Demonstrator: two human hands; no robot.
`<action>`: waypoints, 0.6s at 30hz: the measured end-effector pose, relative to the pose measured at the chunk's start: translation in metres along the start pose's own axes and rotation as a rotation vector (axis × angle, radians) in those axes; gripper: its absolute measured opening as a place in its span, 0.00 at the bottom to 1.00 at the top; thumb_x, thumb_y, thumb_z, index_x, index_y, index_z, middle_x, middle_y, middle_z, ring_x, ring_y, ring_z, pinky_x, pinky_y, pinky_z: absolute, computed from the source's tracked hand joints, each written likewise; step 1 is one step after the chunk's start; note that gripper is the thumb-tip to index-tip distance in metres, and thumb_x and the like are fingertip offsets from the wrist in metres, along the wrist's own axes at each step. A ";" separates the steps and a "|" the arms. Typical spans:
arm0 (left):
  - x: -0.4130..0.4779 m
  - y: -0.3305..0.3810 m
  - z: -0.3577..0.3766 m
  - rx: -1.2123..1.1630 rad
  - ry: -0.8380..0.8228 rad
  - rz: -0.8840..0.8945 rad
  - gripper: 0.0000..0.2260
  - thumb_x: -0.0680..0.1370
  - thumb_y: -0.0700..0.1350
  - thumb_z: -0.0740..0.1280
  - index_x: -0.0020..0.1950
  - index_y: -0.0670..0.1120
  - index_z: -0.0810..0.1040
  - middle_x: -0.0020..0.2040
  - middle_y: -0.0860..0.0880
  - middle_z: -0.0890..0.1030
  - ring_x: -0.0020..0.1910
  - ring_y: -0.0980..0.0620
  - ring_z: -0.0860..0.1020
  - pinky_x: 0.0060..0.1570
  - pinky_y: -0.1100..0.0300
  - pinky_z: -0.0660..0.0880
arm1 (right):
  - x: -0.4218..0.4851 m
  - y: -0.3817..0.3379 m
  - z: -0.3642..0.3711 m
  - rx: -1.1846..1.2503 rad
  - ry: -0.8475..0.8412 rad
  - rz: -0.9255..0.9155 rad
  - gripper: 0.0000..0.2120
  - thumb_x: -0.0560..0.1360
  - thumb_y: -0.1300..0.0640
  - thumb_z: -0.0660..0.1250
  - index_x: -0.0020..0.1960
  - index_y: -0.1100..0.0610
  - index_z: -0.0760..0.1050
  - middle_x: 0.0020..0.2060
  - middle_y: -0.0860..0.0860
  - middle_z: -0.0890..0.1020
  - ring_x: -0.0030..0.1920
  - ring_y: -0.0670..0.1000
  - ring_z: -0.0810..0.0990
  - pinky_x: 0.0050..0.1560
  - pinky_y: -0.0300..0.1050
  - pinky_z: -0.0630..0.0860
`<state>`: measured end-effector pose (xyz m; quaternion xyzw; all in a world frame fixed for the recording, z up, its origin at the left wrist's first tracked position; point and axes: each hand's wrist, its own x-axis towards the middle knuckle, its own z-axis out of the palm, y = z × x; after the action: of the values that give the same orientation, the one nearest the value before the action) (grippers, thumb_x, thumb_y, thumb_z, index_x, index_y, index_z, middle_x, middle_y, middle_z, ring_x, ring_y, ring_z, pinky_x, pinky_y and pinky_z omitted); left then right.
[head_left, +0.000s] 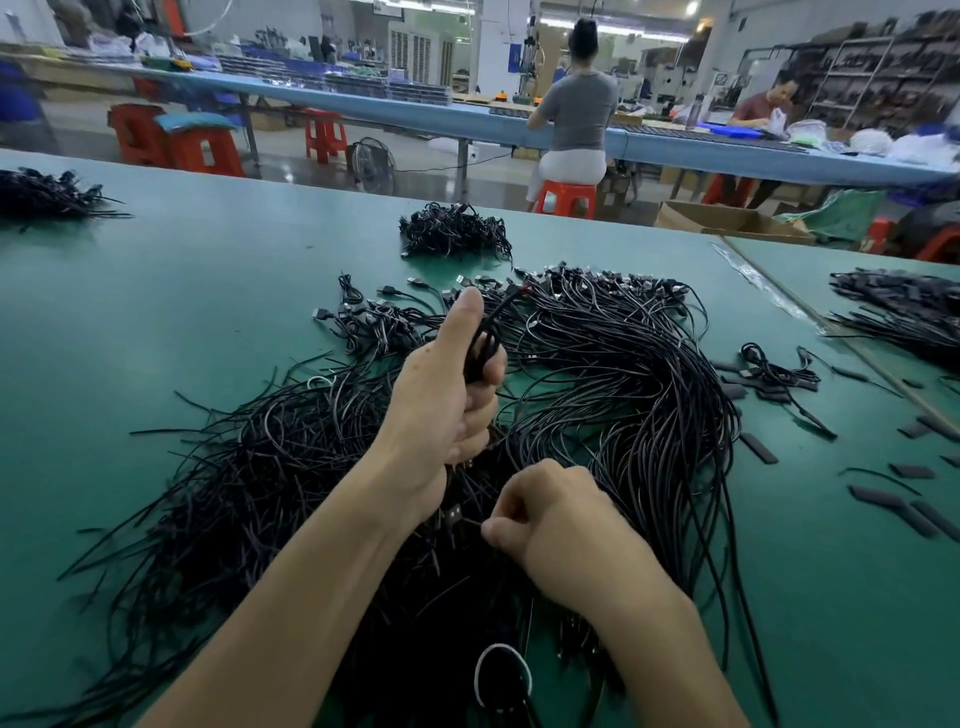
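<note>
A bunch of black cables (485, 345) is gripped in the clenched left hand (447, 395), thumb raised, above the big cable pile (623, 374) on the green table (156, 322). A plug (454, 519) is pinched by the right hand (561, 519) just below.

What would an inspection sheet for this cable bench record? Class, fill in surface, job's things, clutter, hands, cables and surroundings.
Surface: green table, taped seam at the right.
Job's things: held bundle of black cables; big cable heap beneath.
Clutter: black sleeve pieces scattered right; white loop at the near edge.
Hands: left hand grips the bundle, thumb up; right hand pinches a thin cable.
Cables: separate far pile, left pile, right pile.
Surroundings: two seated people at a blue bench; red stools; floor fan.
</note>
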<state>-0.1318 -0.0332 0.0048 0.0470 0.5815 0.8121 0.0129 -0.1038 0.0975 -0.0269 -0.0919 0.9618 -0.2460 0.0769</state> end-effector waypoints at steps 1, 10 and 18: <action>0.000 0.000 0.000 0.004 0.004 0.020 0.25 0.79 0.65 0.60 0.29 0.51 0.75 0.24 0.55 0.62 0.19 0.58 0.57 0.15 0.67 0.57 | -0.002 0.002 -0.006 0.014 0.016 0.006 0.07 0.77 0.49 0.69 0.43 0.51 0.80 0.38 0.47 0.81 0.38 0.49 0.81 0.43 0.50 0.82; -0.010 -0.001 0.017 0.267 -0.043 0.173 0.31 0.82 0.64 0.51 0.25 0.50 0.72 0.21 0.56 0.67 0.18 0.59 0.61 0.19 0.68 0.59 | -0.016 0.005 -0.056 0.589 0.733 -0.164 0.07 0.75 0.54 0.71 0.38 0.50 0.80 0.32 0.42 0.82 0.27 0.39 0.75 0.28 0.30 0.70; -0.008 0.000 0.016 0.126 -0.162 0.120 0.16 0.77 0.55 0.56 0.46 0.49 0.80 0.22 0.55 0.62 0.19 0.56 0.56 0.21 0.69 0.56 | -0.021 -0.006 -0.055 0.488 0.520 -0.372 0.07 0.76 0.58 0.71 0.41 0.48 0.80 0.35 0.43 0.77 0.34 0.40 0.75 0.34 0.28 0.68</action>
<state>-0.1224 -0.0190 0.0098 0.1477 0.6245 0.7669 0.0082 -0.0931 0.1220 0.0255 -0.1780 0.8296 -0.4919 -0.1955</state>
